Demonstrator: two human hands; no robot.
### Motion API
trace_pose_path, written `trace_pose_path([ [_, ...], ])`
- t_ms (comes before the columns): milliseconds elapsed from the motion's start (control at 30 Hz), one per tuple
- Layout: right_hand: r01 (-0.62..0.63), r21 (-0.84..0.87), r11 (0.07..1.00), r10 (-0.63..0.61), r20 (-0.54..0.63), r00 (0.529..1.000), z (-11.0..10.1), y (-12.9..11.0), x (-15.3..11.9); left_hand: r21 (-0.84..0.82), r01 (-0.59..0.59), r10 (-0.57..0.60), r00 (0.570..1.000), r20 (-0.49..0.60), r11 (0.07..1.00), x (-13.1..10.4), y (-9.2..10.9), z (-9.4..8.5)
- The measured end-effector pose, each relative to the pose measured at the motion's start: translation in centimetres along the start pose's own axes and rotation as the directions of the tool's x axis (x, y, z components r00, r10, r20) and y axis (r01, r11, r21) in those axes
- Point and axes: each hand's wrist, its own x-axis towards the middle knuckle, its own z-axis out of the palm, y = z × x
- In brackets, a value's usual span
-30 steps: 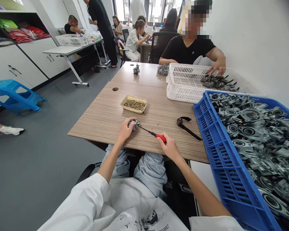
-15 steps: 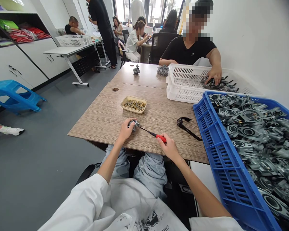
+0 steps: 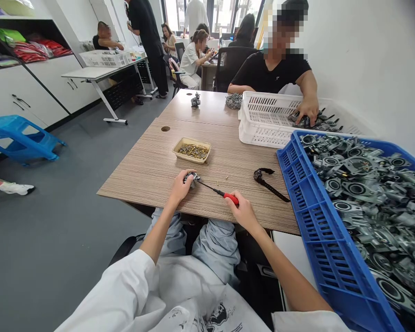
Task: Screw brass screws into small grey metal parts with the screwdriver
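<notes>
My left hand (image 3: 181,186) is closed around a small grey metal carburetor part (image 3: 193,179) at the table's near side; my fingers cover much of it. In my right hand (image 3: 242,210) is a screwdriver (image 3: 231,198) with a red and black handle. Its thin shaft points left, and the tip meets the metal part; the exact contact spot is too small to make out. Two small brass pieces (image 3: 217,183) lie on the tabletop just beyond the shaft. Behind my left hand stands a cream tray (image 3: 175,154) filled with small brass and silver pieces.
A black wristwatch (image 3: 259,177) lies right of the screwdriver. Beside it, a blue crate (image 3: 299,203) full of grey metal castings overlaps the table's right edge. Farther back are a white crate (image 3: 251,136), where a co-worker's hand (image 3: 308,110) reaches in, and another metal part (image 3: 195,100).
My hands, the screwdriver and the metal part keep nearly the same place. The co-worker's hand has shifted slightly among the parts in the white crate.
</notes>
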Motion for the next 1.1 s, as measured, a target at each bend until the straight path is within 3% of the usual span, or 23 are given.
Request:
trace_pose_path([
  [1100,0.001,-0.013,1.0,-0.001,-0.007,1.0,0.01,-0.01,0.01,-0.001,-0.008,0.008,1.0,0.003,1.0,-0.03,0.24,-0.07],
])
